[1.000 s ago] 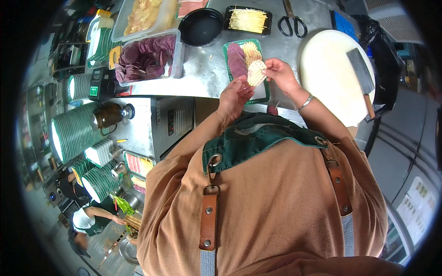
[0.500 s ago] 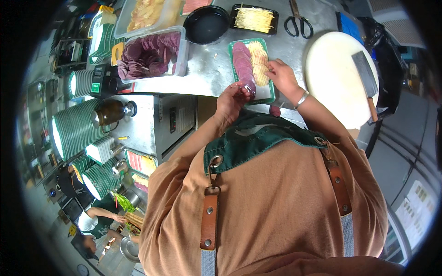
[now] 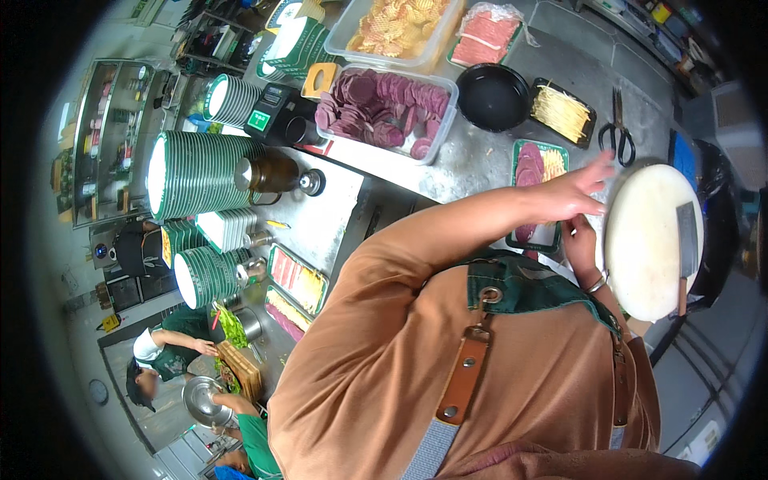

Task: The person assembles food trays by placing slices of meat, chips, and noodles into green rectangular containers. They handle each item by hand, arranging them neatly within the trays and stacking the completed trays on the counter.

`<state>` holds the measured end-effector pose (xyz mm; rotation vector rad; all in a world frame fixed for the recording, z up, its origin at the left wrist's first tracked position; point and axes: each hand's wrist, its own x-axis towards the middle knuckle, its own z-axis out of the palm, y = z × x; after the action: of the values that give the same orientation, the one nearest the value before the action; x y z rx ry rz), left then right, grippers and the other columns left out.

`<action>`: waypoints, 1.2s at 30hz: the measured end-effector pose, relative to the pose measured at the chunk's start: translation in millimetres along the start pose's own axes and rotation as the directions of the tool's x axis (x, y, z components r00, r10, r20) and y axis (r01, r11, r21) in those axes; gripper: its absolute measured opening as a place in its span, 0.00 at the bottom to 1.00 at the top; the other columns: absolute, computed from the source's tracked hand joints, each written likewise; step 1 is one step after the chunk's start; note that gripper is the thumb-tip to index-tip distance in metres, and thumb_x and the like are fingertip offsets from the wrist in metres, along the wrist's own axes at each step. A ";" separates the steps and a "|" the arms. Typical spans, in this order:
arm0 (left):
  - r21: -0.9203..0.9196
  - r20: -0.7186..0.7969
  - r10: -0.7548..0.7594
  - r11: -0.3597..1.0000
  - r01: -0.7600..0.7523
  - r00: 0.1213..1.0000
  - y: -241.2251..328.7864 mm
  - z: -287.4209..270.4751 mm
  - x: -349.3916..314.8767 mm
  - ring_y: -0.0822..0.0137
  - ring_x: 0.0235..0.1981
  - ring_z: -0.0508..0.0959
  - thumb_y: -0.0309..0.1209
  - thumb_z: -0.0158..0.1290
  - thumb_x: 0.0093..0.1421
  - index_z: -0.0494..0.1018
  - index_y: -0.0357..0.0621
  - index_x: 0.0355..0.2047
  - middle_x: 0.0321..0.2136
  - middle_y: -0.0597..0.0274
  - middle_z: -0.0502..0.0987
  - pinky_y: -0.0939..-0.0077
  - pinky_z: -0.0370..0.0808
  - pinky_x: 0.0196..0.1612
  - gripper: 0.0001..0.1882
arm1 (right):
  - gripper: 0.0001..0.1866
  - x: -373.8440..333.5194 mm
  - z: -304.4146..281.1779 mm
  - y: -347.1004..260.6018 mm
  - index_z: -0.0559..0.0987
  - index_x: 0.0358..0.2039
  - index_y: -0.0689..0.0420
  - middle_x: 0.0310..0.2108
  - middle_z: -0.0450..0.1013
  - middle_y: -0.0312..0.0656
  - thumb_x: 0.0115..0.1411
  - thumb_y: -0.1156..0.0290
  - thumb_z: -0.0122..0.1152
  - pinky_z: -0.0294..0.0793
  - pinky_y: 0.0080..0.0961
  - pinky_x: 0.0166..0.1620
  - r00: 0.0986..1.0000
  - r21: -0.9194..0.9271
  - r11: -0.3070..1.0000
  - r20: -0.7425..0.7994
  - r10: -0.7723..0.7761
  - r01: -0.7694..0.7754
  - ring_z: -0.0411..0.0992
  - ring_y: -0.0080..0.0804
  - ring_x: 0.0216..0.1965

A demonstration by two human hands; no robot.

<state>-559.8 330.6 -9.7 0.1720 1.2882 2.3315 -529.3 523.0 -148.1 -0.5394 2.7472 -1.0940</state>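
My left hand [image 3: 578,192] is stretched across the green-edged tray [image 3: 558,240], its fingers apart and nothing in them. Purple sweet potato slices [image 3: 529,170] overlap in a row along the tray's left side. Beside them lie pale yellow crinkle-cut slices [image 3: 554,163], partly covered by my left hand and forearm. My right hand [image 3: 582,246] is at the tray's right edge, just below the left one, fingers bent inward. What those fingers hold, if anything, is hidden.
A clear tub of purple slices [image 3: 448,120], a tub of crinkle-cut slices [image 3: 336,46], a black bowl [image 3: 494,98] and a black tray of pale strips [image 3: 562,112] stand beyond. Scissors [image 3: 617,136] lie nearby. A cleaver [image 3: 686,240] rests on the round white board [image 3: 644,248].
My left hand has left the purple slices and swung right over the tray, opening. My right hand has drawn back from the crinkle-cut slices to the tray's edge. The view has turned left.
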 end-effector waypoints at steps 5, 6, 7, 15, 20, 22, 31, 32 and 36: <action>0.612 -0.321 0.375 0.783 -0.112 0.870 63.4 -126.2 45.1 0.68 0.44 0.78 0.19 0.46 0.60 0.75 0.40 0.44 0.40 0.58 0.80 0.76 0.72 0.50 0.14 | 0.02 -9.9 -6.8 -16.8 0.75 0.30 0.63 0.27 0.70 0.47 0.54 0.80 0.55 0.71 0.30 0.32 0.999 0.018 1.000 0.031 -0.021 0.021 0.71 0.40 0.27; 0.901 -0.246 0.576 0.432 -0.035 0.780 71.3 -182.9 45.6 0.67 0.42 0.78 0.18 0.47 0.58 0.76 0.41 0.43 0.38 0.57 0.80 0.75 0.73 0.47 0.15 | 0.02 -15.5 -12.1 -16.6 0.74 0.30 0.63 0.27 0.70 0.47 0.54 0.81 0.55 0.70 0.29 0.32 0.999 0.024 1.000 0.032 0.004 -0.005 0.71 0.40 0.27; 0.940 -0.278 0.641 0.334 0.066 0.715 84.7 -230.6 43.8 0.65 0.41 0.78 0.19 0.47 0.56 0.76 0.42 0.43 0.38 0.58 0.80 0.74 0.73 0.45 0.16 | 0.03 -22.3 -16.7 -12.5 0.74 0.30 0.63 0.27 0.70 0.47 0.53 0.82 0.56 0.71 0.29 0.31 1.000 -0.007 1.000 0.005 0.005 -0.005 0.71 0.40 0.26; 0.473 -0.809 0.195 -0.345 0.811 0.554 162.8 -420.0 21.2 0.50 0.70 0.43 0.59 0.62 0.43 0.39 0.58 0.69 0.68 0.50 0.47 0.48 0.48 0.67 0.61 | 0.01 -99.3 -28.8 0.3 0.76 0.28 0.62 0.26 0.71 0.50 0.54 0.79 0.57 0.71 0.34 0.31 0.921 -0.133 0.913 -0.123 0.371 -0.385 0.71 0.46 0.25; 0.338 -0.929 0.102 -0.166 0.927 0.357 145.6 -474.4 22.0 0.47 0.70 0.38 0.59 0.68 0.35 0.40 0.56 0.69 0.70 0.53 0.36 0.42 0.45 0.66 0.67 | 0.02 -123.9 -18.8 -25.1 0.76 0.28 0.61 0.28 0.73 0.51 0.52 0.78 0.57 0.72 0.35 0.31 0.861 -0.090 0.858 -0.115 0.496 -0.506 0.72 0.48 0.27; 0.286 -0.942 0.127 -0.183 0.940 0.312 152.8 -433.8 25.8 0.49 0.69 0.46 0.53 0.68 0.37 0.42 0.51 0.69 0.68 0.49 0.44 0.47 0.51 0.65 0.65 | 0.03 -123.0 -16.2 -32.1 0.77 0.29 0.61 0.29 0.73 0.51 0.52 0.78 0.58 0.73 0.36 0.33 0.876 -0.134 0.866 -0.063 0.478 -0.482 0.73 0.50 0.29; 0.786 -0.591 -0.101 -0.296 0.543 0.801 156.1 -446.2 5.6 0.54 0.55 0.72 0.30 0.58 0.43 0.62 0.41 0.61 0.53 0.44 0.72 0.68 0.70 0.55 0.41 | 0.05 -89.4 -11.1 -39.1 0.77 0.31 0.61 0.30 0.73 0.52 0.53 0.76 0.58 0.73 0.39 0.36 0.921 -0.112 0.916 0.026 0.389 -0.384 0.73 0.54 0.33; 0.795 -0.567 -0.100 -0.325 0.512 0.818 158.6 -446.6 2.2 0.54 0.54 0.72 0.28 0.57 0.44 0.63 0.42 0.60 0.53 0.44 0.72 0.68 0.70 0.55 0.39 | 0.05 -83.3 -12.5 -41.4 0.77 0.32 0.61 0.30 0.73 0.52 0.54 0.76 0.57 0.73 0.39 0.36 0.925 -0.117 0.922 0.054 0.377 -0.369 0.73 0.54 0.33; 0.840 -0.518 -0.013 -0.193 0.506 0.855 183.4 -444.6 -5.1 0.50 0.51 0.74 0.24 0.52 0.45 0.66 0.48 0.59 0.49 0.43 0.74 0.67 0.71 0.52 0.36 | 0.05 -75.4 -11.0 -38.2 0.77 0.32 0.59 0.31 0.73 0.52 0.55 0.74 0.56 0.72 0.40 0.36 0.925 -0.143 0.925 0.097 0.367 -0.352 0.72 0.54 0.34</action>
<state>-762.3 -95.6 -102.9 -0.0789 2.7146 0.3723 -451.6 532.7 -114.3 -0.0976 2.6704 -0.7807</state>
